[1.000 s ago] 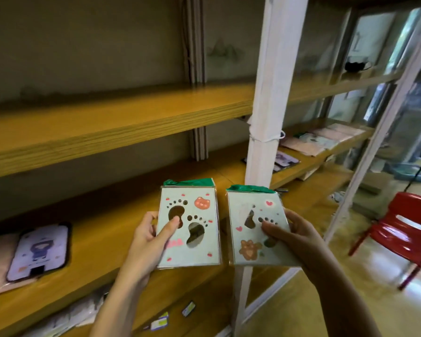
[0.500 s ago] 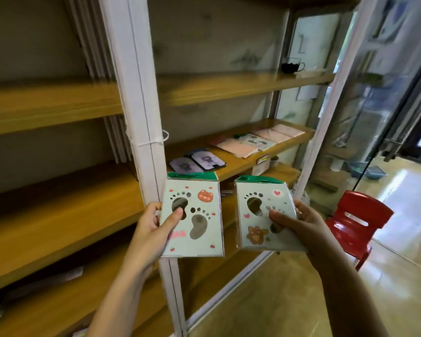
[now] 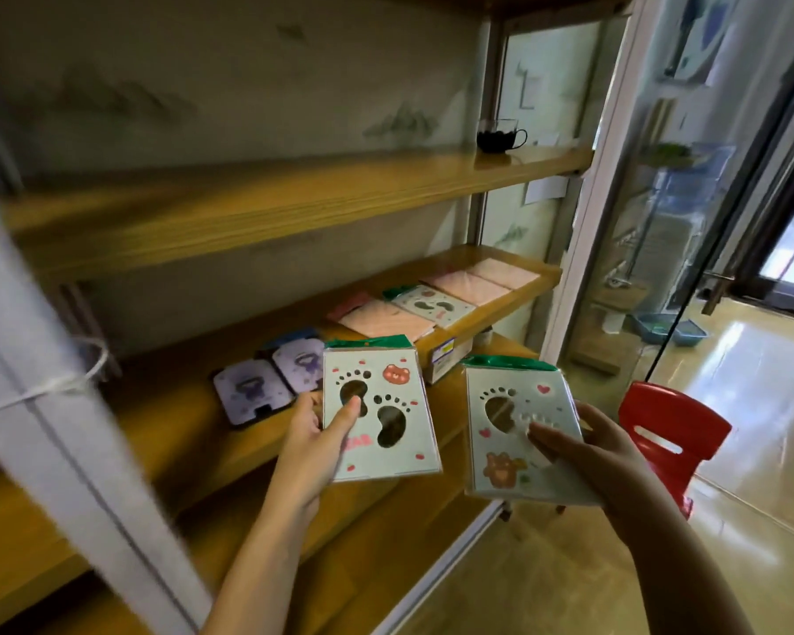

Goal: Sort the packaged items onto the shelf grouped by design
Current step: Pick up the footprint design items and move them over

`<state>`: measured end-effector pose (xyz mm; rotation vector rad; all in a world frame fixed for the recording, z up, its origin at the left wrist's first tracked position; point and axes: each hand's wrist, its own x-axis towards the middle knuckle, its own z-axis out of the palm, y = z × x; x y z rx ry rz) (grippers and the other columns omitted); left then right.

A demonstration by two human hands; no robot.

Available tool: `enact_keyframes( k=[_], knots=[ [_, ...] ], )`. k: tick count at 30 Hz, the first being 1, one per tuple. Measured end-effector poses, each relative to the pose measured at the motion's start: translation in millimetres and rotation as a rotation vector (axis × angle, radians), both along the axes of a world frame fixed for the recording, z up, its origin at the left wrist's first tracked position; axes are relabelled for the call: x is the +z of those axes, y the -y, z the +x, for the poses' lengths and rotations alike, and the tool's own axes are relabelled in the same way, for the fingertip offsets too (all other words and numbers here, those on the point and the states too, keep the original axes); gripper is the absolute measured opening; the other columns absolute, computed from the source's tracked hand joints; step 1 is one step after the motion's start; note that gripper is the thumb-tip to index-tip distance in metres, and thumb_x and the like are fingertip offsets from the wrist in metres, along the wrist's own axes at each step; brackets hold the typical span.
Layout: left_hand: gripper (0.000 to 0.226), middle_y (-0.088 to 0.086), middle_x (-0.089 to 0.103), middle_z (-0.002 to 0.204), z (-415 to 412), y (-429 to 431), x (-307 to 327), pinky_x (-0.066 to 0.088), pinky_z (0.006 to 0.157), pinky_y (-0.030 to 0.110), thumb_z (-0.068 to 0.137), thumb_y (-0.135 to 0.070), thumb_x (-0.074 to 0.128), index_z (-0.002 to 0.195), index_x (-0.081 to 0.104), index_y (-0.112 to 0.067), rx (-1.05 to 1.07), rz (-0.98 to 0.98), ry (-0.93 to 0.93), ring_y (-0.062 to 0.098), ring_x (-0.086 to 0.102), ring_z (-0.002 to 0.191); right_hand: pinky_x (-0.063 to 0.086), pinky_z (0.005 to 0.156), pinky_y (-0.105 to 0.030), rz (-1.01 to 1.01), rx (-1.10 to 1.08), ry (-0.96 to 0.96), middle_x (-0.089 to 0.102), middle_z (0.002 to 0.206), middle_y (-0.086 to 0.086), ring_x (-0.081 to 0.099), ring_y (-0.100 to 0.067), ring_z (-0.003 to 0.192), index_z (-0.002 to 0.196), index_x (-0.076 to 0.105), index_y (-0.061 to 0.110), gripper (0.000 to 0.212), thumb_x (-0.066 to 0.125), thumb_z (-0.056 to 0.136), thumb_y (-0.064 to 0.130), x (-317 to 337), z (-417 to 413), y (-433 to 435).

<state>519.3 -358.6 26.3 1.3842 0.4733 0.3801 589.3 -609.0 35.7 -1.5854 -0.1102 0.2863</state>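
Note:
My left hand (image 3: 311,444) grips a pale green footprint packet (image 3: 386,407) with a green top, thumb across its front. My right hand (image 3: 590,456) holds a second footprint packet (image 3: 507,423) of the same design, thumb on its face. Both packets hang in front of the middle wooden shelf (image 3: 193,419). On that shelf lie two purple packets (image 3: 253,390), several pink packets (image 3: 386,319) and one more footprint packet (image 3: 434,304) between pink ones.
A white upright post (image 3: 60,451) of the rack stands at the left, tied with cord. A dark cup (image 3: 498,137) sits on the upper shelf. A small box (image 3: 448,355) rests on the lower shelf. A red chair (image 3: 672,435) stands on the glossy floor at right, near a glass door.
The view has swung to the right along the rack; the white post now lies far left and the shelf section with purple and pink packets is in front. Both hands keep their packets.

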Motion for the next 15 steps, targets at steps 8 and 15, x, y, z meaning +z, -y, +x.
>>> enact_keyframes(
  k=[8,15],
  knots=[
    [0.013,-0.002,0.067,0.089,121,6,-14,0.056,0.050,0.025,0.086,-0.022,0.058,0.094,0.047,-0.022,0.034,-0.012,-0.040,0.014,0.070,0.073,0.055,0.051,-0.029,-0.061,-0.014,0.025,0.067,0.093,-0.009,0.068,-0.024,0.080,0.100,0.055,0.026,0.028,0.066,0.077,0.014,1,129,7],
    [0.017,0.000,0.067,0.089,168,-6,-18,0.052,0.043,0.021,0.087,-0.022,0.058,0.099,0.047,-0.019,0.141,0.034,-0.110,0.016,0.068,0.073,0.057,0.073,-0.044,-0.131,0.103,0.012,0.069,0.100,-0.011,0.068,-0.028,0.087,0.119,0.051,0.018,0.049,0.070,0.074,0.019,-14,215,-13]
  ],
)
